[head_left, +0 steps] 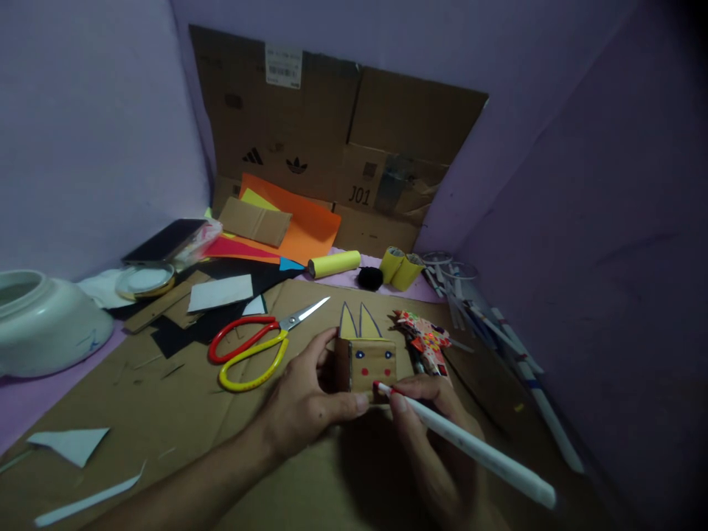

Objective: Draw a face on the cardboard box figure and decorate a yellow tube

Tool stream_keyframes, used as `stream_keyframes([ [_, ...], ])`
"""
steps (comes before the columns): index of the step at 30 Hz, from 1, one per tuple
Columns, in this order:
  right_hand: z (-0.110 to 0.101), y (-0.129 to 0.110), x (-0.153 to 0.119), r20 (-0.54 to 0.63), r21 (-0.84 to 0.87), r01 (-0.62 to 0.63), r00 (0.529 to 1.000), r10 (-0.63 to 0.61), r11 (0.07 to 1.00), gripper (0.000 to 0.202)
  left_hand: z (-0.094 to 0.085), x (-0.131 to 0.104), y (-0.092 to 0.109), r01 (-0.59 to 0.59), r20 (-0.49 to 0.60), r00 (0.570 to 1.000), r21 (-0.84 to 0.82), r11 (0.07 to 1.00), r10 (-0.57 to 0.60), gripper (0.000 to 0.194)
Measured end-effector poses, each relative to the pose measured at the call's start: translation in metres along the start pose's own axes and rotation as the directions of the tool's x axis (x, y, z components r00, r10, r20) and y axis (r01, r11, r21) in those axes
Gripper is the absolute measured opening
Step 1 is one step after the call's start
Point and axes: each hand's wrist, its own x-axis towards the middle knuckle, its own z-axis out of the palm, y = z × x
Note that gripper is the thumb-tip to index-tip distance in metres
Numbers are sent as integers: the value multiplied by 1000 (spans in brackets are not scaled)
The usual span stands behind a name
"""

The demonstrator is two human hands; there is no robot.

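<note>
A small cardboard box has two pointed yellow paper ears on top, blue-ringed eyes and red cheek dots. My left hand grips it from the left side, thumb along its lower front edge. Between the fingers of my right hand is a white marker pen with a red tip, which meets the lower front face of the box or lies very close to it. Left of the box lie scissors with one red and one yellow handle, blades apart. The far fingers of my left hand are hidden behind the box.
Behind are yellow paper rolls, a black fuzzy ball and orange paper. A patterned paper piece lies right of the box, with several white pens beyond. A white pot stands left, near paper scraps.
</note>
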Motion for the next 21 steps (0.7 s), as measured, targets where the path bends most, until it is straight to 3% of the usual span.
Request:
stream_keyframes([
  [21, -3, 1, 2, 42, -14, 33, 999, -33, 999, 7, -2, 0, -2, -9, 14, 1000, -9, 1000, 9, 97],
])
